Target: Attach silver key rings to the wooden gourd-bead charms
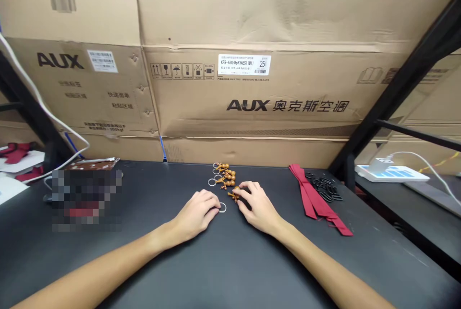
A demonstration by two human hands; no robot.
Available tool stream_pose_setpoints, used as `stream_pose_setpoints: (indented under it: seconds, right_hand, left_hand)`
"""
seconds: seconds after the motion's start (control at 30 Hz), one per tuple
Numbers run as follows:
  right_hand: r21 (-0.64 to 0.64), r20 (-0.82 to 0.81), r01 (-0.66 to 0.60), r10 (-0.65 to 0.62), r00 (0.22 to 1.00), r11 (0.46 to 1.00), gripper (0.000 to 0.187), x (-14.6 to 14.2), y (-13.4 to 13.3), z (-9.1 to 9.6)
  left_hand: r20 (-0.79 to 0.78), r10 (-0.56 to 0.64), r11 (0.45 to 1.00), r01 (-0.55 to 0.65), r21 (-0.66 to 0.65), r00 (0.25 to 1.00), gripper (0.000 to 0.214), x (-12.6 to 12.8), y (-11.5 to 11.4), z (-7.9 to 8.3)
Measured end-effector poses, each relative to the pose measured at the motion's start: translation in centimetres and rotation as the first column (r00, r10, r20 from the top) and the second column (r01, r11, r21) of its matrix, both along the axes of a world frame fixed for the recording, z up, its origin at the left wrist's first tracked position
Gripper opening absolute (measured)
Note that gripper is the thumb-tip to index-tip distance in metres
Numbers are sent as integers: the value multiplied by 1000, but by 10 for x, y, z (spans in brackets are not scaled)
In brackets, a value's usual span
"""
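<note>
My left hand is at mid-table, with thumb and fingertips closed at the edge of a silver key ring. To the right of it, my right hand curls its fingers and thumb around a small brown gourd charm with an orange cord, partly hidden by the fingers. Just beyond both hands lie several more gourd keychains in a column, their rings pointing left and their gourds right.
Red fabric strips and a pile of black clips lie on the right. A blurred-out item rests on the left of the dark table. Cardboard walls the back. Black metal posts slant at both sides; a power strip sits far right.
</note>
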State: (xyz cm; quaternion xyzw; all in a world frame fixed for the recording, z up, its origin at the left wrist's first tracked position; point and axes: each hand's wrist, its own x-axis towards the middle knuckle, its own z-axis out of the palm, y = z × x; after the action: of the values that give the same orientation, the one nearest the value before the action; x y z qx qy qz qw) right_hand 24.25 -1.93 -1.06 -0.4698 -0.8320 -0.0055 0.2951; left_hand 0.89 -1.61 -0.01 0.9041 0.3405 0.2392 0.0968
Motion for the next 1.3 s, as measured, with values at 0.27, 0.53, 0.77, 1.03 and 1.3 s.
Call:
stream_pose_setpoints:
  seconds: [0.27, 0.53, 0.77, 1.03, 1.3]
  right_hand:
    - [-30, -53, -69, 67, 996, 997, 19, 4, 3, -4]
    - [-45, -124, -127, 121, 985, 991, 19, 6, 0, -1]
    - [-72, -142, -176, 165, 976, 982, 14, 7, 2, -2]
    - [-84, -199, -230, 210, 957, 969, 17, 8, 2, -4]
    - [-63, -150, -206, 195, 969, 977, 15, 9, 6, -9]
  left_hand:
    - [19, 2, 1000, -3, 18, 1000, 11, 0, 2, -2]
    - [12, 7, 1000, -7, 17, 1000, 12, 1, 3, -1]
    - [23, 1, 1000, -1, 0, 1000, 12, -1, 5, -5]
    - [10, -17, 1000, 17, 18, 1000, 17, -1, 9, -3]
    - [11, -22, 1000, 21, 13, 1000, 17, 0, 9, -3]
